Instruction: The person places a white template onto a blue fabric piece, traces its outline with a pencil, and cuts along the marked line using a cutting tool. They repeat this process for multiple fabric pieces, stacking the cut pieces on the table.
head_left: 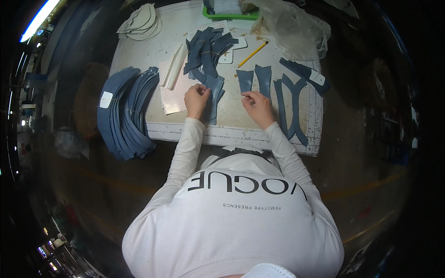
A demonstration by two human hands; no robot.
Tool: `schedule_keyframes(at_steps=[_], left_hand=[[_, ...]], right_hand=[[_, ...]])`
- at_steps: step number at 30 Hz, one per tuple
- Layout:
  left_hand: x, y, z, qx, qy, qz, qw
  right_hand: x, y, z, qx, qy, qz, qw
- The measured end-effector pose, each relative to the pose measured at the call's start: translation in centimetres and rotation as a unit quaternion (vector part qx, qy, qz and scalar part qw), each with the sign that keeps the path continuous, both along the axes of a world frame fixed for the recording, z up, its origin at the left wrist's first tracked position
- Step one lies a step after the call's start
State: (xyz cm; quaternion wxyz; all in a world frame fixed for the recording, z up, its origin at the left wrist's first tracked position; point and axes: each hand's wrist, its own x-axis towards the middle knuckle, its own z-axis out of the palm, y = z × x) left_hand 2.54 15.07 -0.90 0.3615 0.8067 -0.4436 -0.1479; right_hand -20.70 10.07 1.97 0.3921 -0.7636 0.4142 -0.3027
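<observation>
My left hand (pixel 196 98) pinches the upper edge of a blue-grey cut strip (pixel 215 99) lying on the cutting mat (pixel 232 132). My right hand (pixel 256 105) rests on the mat with fingertips closed at the lower end of two short blue pieces (pixel 255 79); whether it grips one is unclear. Above my left hand a loose heap of the same blue pieces (pixel 207 52) is piled up. Both white sleeves come in from below.
A fanned stack of large blue panels (pixel 125 111) hangs over the mat's left edge. Long forked blue pieces (pixel 291 109) lie at the right, a yellow pencil (pixel 252 54), white strips (pixel 175 66), white cut shapes (pixel 141 22), a green tray (pixel 230 14) and crumpled plastic (pixel 296 28) farther back.
</observation>
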Motion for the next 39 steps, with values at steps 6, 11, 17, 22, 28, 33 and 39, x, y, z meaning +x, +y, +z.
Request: schedule_keyframes(at_steps=[6, 11, 17, 22, 28, 33, 39], left_hand=[[-0.5, 0.0, 1.1, -0.083, 0.318, -0.049, 0.943], [-2.3, 0.7, 1.8, -0.063, 0.505, -0.035, 0.860], [-2.2, 0.6, -0.6, 0.025, 0.508, -0.009, 0.861], [-1.5, 0.6, -0.9, 0.046, 0.550, 0.026, 0.833], [-1.7, 0.3, 0.3, 0.060, 0.553, 0.015, 0.831], [-2.0, 0.3, 0.2, 0.067, 0.502, -0.020, 0.862], [-2.3, -0.2, 0.5, -0.033, 0.541, -0.054, 0.839]], right_hand=[[5.3, -0.1, -1.5, 0.148, -0.120, 0.002, 0.982], [5.4, -0.4, -2.3, 0.270, -0.188, -0.025, 0.944], [3.4, -1.8, -2.9, 0.214, -0.186, -0.108, 0.953], [2.1, -2.5, -3.0, 0.222, -0.246, -0.017, 0.943], [4.2, -0.5, -4.0, 0.243, -0.120, 0.040, 0.962], [4.6, 0.4, -4.6, 0.088, -0.079, -0.006, 0.993], [3.7, -0.6, -3.1, 0.095, -0.085, -0.039, 0.991]])
